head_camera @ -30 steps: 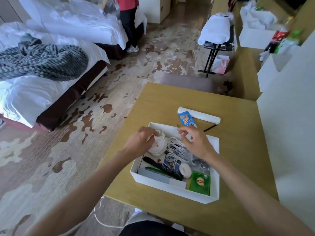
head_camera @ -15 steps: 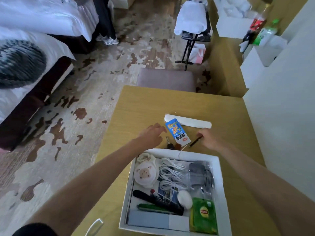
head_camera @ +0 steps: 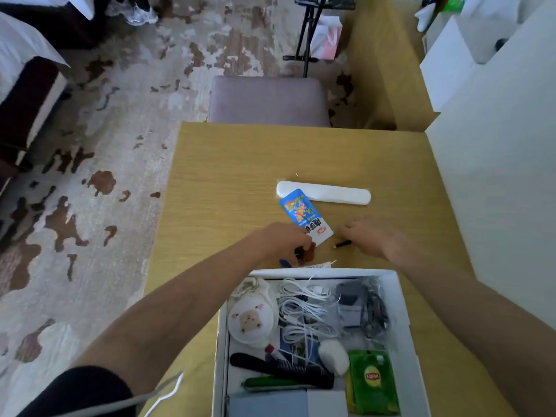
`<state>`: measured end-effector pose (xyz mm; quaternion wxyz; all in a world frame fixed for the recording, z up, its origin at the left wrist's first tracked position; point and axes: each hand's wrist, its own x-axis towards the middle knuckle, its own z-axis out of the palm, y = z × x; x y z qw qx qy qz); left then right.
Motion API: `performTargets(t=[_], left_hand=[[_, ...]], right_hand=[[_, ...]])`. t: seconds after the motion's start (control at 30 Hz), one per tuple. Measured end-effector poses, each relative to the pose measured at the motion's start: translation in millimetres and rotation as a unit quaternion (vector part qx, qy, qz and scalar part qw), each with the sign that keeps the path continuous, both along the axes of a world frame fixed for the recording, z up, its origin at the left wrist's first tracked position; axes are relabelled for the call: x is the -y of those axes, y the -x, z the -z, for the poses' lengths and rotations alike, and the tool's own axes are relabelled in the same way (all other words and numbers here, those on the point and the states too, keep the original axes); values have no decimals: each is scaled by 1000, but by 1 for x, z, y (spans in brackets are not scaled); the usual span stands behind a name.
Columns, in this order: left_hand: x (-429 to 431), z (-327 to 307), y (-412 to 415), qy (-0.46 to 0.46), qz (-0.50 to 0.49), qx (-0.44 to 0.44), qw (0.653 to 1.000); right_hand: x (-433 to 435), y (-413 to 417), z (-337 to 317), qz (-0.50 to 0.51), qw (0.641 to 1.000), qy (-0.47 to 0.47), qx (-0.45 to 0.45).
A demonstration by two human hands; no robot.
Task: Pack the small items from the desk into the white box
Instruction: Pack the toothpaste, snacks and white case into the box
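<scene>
Wooden worktop point(head_camera: 234, 164), patterned carpet point(head_camera: 99, 121) beyond. Left hand point(head_camera: 281, 240) curled over small dark items, indistinct. Right hand point(head_camera: 368, 236) blurred, grip undeterminable. White box point(head_camera: 401, 299) cut off below.

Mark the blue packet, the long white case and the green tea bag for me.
blue packet point(head_camera: 304, 216), head view, middle of its printed face, on the desk.
long white case point(head_camera: 334, 195), head view, middle of its top.
green tea bag point(head_camera: 373, 382), head view, near its yellow logo, in the box.
</scene>
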<state>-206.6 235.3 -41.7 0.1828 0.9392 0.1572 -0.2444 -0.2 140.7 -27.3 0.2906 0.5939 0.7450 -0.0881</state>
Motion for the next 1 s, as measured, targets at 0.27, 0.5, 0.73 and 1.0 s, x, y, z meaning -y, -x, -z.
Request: performTargets(t=[0.27,0.5,0.73,1.0], left_hand=[[4,-10,12,-1,-63,-50,997],[7,-33,43,28,-199,25,979],[30,-82,65,48,-393,305,866],[117,-141,99,210,-498,552,635]], right_hand=[[32,7,-41,212,887,-205,-354],[80,45,-112,228,795,-281,-488],[123,85,-121,143,803,-194,-545],[144,140,-67,94,874,-65,-472]])
